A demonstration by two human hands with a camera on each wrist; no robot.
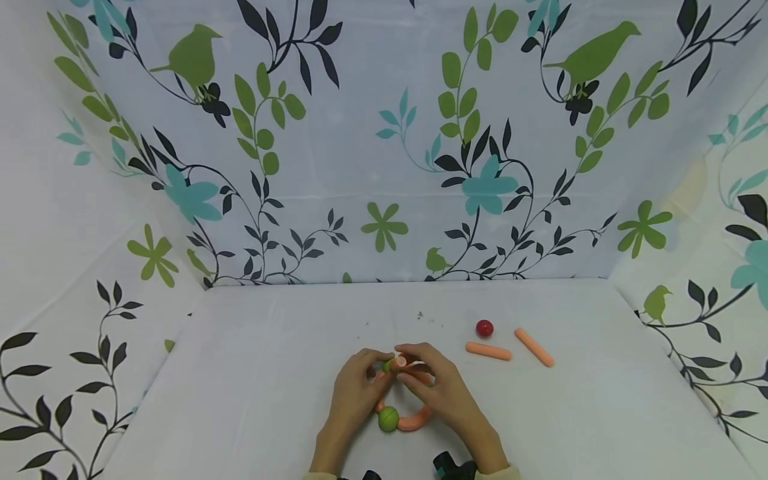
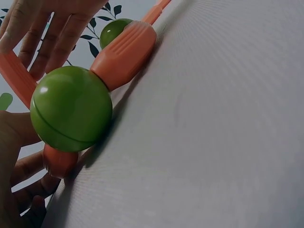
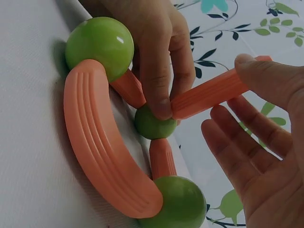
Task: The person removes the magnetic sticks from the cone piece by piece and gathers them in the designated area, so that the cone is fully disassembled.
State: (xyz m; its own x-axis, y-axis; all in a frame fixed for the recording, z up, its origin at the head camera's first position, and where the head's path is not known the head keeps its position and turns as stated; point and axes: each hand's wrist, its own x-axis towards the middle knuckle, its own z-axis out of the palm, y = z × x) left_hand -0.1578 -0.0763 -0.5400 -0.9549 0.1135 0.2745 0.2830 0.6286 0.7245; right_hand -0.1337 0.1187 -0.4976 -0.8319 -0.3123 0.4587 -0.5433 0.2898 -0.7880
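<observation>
A ring of curved orange sticks (image 3: 104, 137) joined by glossy green balls (image 1: 389, 419) is between the two hands on the white table. My left hand (image 1: 357, 387) holds the ring at its far side, finger and thumb on a green ball (image 3: 154, 124). My right hand (image 1: 441, 383) pinches a straight orange stick (image 3: 213, 95) between thumb and fingers. That stick's near end meets the ball under the left fingertips; whether it is seated in the ball cannot be told. In the left wrist view another green ball (image 2: 71, 109) partly covers both hands.
Right of the hands lie a red ball (image 1: 484, 328) and two loose orange sticks, one roughly level (image 1: 489, 351) and one slanted (image 1: 534, 347). Leaf-and-bird patterned cloth (image 1: 384, 133) hangs behind the white tabletop (image 1: 270, 373) and along its sides. A black wrist device (image 1: 453, 467) shows at the bottom.
</observation>
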